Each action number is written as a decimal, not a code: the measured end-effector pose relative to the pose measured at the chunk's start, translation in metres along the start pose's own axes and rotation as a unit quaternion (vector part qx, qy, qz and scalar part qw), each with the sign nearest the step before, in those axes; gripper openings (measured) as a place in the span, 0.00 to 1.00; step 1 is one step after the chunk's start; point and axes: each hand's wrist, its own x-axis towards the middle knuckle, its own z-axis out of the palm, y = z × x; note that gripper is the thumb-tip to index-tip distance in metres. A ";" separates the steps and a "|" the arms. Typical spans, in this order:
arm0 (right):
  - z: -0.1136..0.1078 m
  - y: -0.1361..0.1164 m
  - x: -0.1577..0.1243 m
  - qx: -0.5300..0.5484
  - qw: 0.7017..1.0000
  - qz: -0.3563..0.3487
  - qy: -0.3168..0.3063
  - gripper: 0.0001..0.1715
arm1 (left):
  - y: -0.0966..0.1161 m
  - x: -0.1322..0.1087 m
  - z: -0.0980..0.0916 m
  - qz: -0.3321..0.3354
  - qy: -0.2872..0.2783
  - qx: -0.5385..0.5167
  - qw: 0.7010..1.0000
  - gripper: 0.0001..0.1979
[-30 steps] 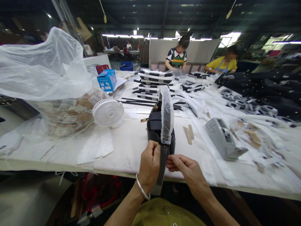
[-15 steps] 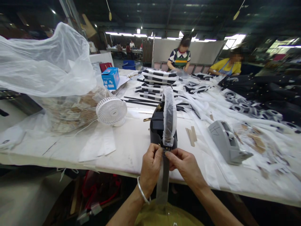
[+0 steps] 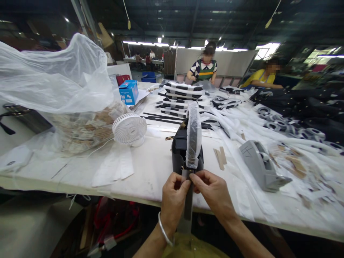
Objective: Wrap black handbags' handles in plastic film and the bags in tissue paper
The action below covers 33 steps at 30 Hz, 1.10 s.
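Far left, clear plastic bag (image 3: 53,79) heaped on the white table (image 3: 153,168), small white fan (image 3: 129,129) just beside it. Centre, near the front edge: black handbag (image 3: 179,152) upright, handle in a foam sleeve (image 3: 194,134). Left hand (image 3: 173,200) pinches the grey strap (image 3: 188,206) hanging off the bag's near end, thumb and fingers closed on it. Right hand (image 3: 212,191) pinches the same strap from the other side, fingertips meeting the left's. Grey tape dispenser (image 3: 260,165) further right, apart.

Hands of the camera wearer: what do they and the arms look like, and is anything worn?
The left hand and right hand are ungloved, and no sleeves cover the forearms. A thin silver bangle circles the left wrist. An olive garment shows below.
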 end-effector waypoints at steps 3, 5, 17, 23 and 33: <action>0.002 -0.001 0.000 -0.050 0.998 -0.032 0.016 0.18 | 0.001 -0.001 -0.002 0.038 0.041 0.067 0.996 0.08; 0.004 -0.001 0.001 -0.069 0.997 -0.038 0.019 0.18 | 0.000 -0.002 -0.004 0.091 0.058 0.116 0.987 0.07; 0.011 0.001 0.000 0.117 0.988 0.050 -0.090 0.25 | 0.001 -0.007 -0.012 0.419 0.045 0.332 0.844 0.11; 0.009 -0.003 0.008 0.119 0.981 0.122 -0.091 0.24 | 0.009 -0.015 -0.005 0.457 0.034 0.404 0.792 0.08; 0.012 -0.007 0.005 0.030 0.998 0.031 -0.053 0.24 | -0.014 -0.040 -0.014 0.379 0.062 0.333 0.861 0.17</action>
